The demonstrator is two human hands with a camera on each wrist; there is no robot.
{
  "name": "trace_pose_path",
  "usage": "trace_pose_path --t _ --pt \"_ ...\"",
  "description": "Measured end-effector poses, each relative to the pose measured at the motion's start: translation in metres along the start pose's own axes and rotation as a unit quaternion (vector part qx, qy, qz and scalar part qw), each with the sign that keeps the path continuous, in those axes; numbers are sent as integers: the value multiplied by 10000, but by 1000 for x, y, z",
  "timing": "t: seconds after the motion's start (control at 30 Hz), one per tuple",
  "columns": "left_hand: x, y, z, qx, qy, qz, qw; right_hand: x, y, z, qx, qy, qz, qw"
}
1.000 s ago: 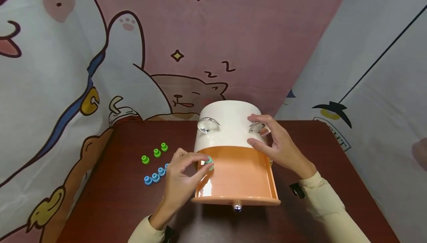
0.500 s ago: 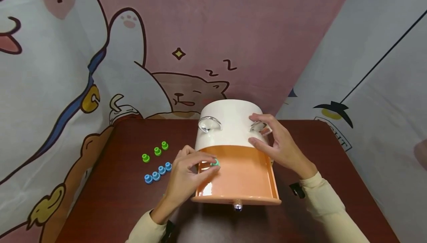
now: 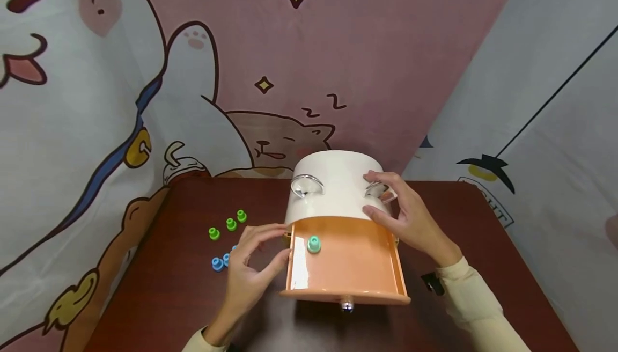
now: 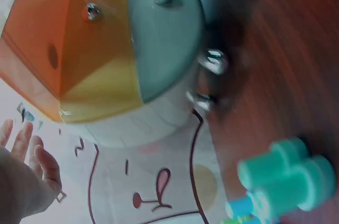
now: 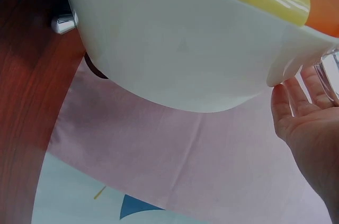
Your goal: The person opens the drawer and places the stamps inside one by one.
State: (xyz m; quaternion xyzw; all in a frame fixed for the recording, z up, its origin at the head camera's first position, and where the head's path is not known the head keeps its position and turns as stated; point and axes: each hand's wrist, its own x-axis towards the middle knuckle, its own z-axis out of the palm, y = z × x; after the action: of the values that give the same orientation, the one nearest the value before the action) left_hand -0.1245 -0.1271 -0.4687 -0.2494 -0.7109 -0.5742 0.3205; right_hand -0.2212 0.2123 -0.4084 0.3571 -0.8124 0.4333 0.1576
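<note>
A small teal stepped peg [image 3: 314, 244] stands in the pulled-out orange drawer [image 3: 354, 266], near its left wall. My left hand [image 3: 251, 266] is just beside that wall, thumb and fingers apart and holding nothing. It partly covers the row of blue pegs [image 3: 218, 264]. Over the right side of the white rounded cabinet [image 3: 333, 180], my right hand [image 3: 410, 215] rests with thumb and fingertips spread around a silver ring handle [image 3: 379, 188]. In the right wrist view, its fingertips touch the white shell [image 5: 185, 44].
Three green pegs [image 3: 231, 224] lie on the dark red table [image 3: 159, 287], left of the cabinet. Teal pegs [image 4: 286, 176] show near the left wrist camera. Below the orange drawer are a yellow drawer [image 4: 98, 49] and a grey-green drawer [image 4: 164, 38]. A printed cloth [image 3: 386, 46] hangs behind.
My left hand carried the teal peg right into the orange drawer, let it go there, and moved back left to the drawer's side. My right hand stays at the handle.
</note>
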Motion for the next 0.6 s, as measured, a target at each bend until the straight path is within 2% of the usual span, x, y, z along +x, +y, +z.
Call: trace_pose_path --t 0.2,0.33,0.47,0.6 --pt "-20 -9 -18 354 1 -366 9987 -1 0 -1 22 37 -1 10000" --pt "-39 -15 -30 866 112 -692 9938 -3 0 -3 24 59 11 10000" --pt "-54 -17 -40 1665 275 -1020 9804 -3 1 -2 54 52 6 10000" --pt "-62 -17 -48 2160 419 -1397 9654 -2 1 -1 76 32 42 10000"
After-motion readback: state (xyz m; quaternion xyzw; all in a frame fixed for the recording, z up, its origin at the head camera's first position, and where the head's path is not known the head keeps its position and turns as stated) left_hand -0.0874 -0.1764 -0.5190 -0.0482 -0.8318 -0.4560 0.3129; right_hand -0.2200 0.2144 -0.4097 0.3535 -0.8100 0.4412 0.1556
